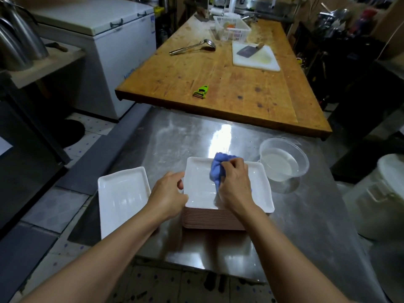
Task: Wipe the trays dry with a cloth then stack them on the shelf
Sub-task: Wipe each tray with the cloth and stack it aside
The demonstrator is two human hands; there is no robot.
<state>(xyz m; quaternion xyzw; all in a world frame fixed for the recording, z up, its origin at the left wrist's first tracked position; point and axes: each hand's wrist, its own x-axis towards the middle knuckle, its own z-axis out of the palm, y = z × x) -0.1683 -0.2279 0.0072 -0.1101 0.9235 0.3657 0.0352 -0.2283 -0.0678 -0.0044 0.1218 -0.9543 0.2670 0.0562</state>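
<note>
Two bare forearms reach in from the bottom of the view over the near edge of the steel worktop (pixel 295 226). The left hand (pixel 168 193) holds the left rim of the top tray (pixel 260 189), fingers curled over the edge and thumb on the near side. The right hand (pixel 235 184) has its fingers bunched round a blue cloth (pixel 218 169) and presses it onto the tray's inner face.

The top tray lies on a stack of trays (pixel 209 219) near the front middle of the worktop, its right corner overhanging the stack. Bare steel lies open in front of the stack and behind it up to the wooden table (pixel 218 73), whose raised edge crosses the far side. A single white tray (pixel 122 197) lies just left of the stack, jutting over the worktop's left edge. A clear plastic bowl (pixel 284 158) holding cloudy water stands just beyond the top tray's right far corner, crowding that side.

On the wooden table lie a green peeler (pixel 201 91), a ladle (pixel 192 48), and a cleaver (pixel 248 50) on a white cutting board (pixel 255 60).

The top tray is white, rectangular, glossy, with a shallow raised rim; the stack's sides below look pinkish brown.
</note>
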